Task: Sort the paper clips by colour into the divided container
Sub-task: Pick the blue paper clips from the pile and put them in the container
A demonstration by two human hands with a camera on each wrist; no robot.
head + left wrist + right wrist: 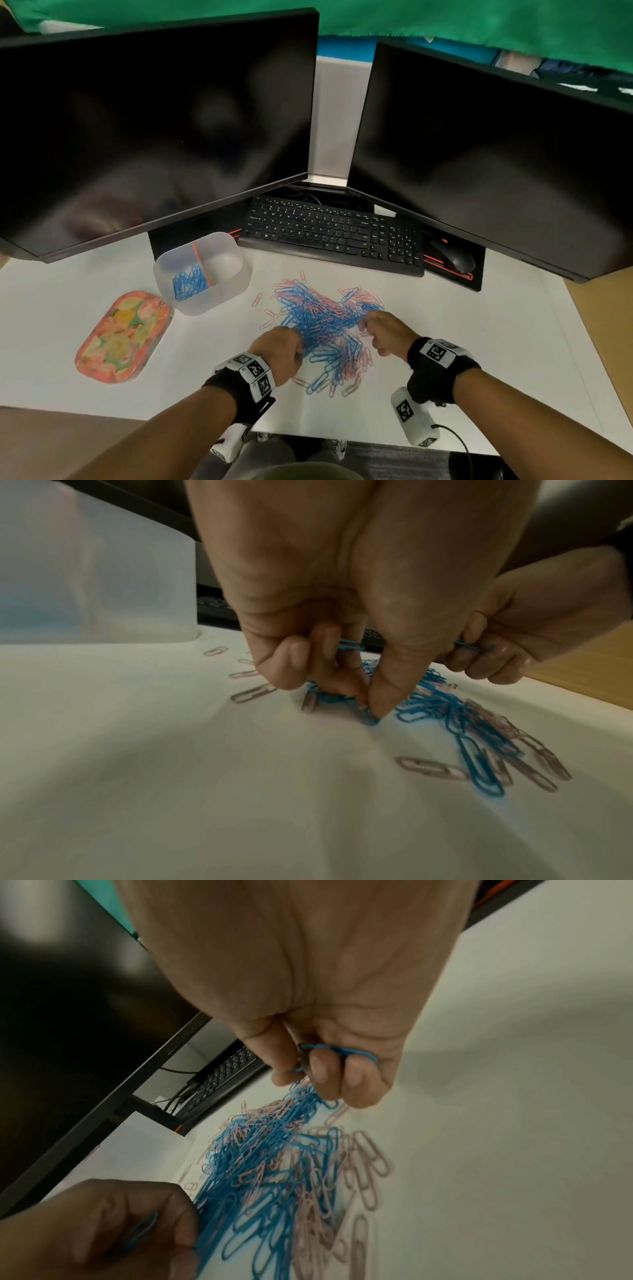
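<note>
Step in hand: gathering blue clips out of the mixed pile; both hands work at once.
Left hand [280, 353]: fingers curled, thumb and forefinger pinching a blue wire paper clip [370, 719] at the pile's near-left edge, another blue clip tucked in the curled fingers.
Right hand [385, 334]: clenched round a few blue clips [337, 1051], fingertips down in the pile's right side.
Pile: tangled heap of blue and pink paper clips [325, 320] on the white bench [479, 342], between the hands.
Container: translucent plastic divided container [219, 291] with an orange divider, back-left of the pile; blue clips fill its left compartment, the right looks empty.
Next move, as judged: lift the pinched blue clips free of snagged pink ones, then carry them to the left compartment.
Nearby: floral oval tin lid [125, 337], left of the container.
</note>
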